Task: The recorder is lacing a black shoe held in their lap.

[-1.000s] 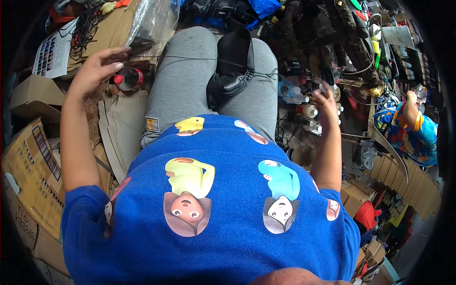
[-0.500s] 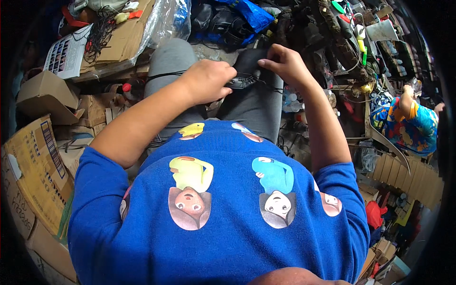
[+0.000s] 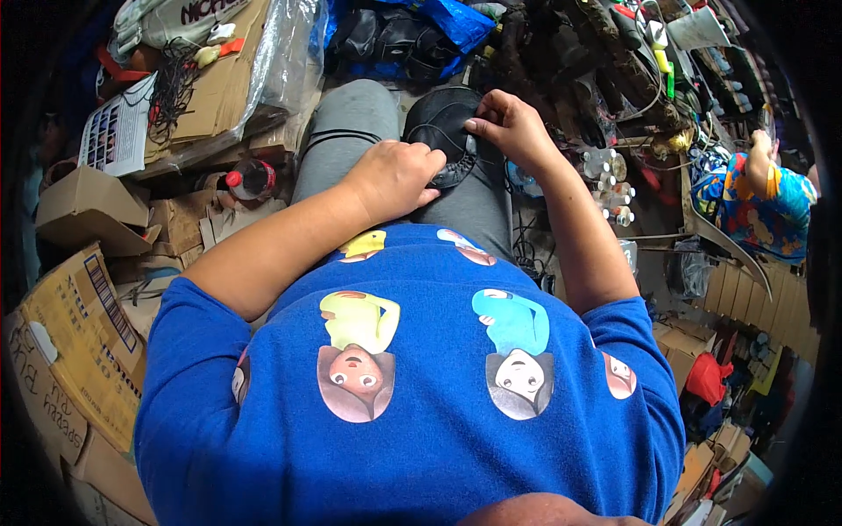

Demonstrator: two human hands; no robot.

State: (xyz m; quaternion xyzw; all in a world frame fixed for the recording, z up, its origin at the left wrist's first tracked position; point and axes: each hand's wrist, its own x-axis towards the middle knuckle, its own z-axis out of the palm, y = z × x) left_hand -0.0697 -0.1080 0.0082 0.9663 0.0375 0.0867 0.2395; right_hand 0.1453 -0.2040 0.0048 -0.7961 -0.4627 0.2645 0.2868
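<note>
A black leather piece (image 3: 431,114), shaped like a shoe upper with a puckered, stitched edge, lies over my right thigh near the knee. My left hand (image 3: 399,175) is closed on its near left side, fingers curled at the puckered edge. At its far right edge, my right hand (image 3: 513,131) pinches thumb against fingers; whatever is between the tips is too small to make out. A thin dark line like thread crosses the leather between the hands. Black cord (image 3: 342,136) loops around my left thigh.
A cardboard-topped surface (image 3: 219,96) with tangled black cord stands at the far left. Near my left arm are a red-capped bottle (image 3: 254,179) and cardboard boxes (image 3: 92,206). Clear bottles (image 3: 614,197) stand right of my leg. Another person (image 3: 763,202) in colourful clothes is at far right.
The leather piece now shows more of its face and puckered edge. My left hand has shifted slightly right and down; my right hand stays pinched near the edge. The view has shifted slightly.
</note>
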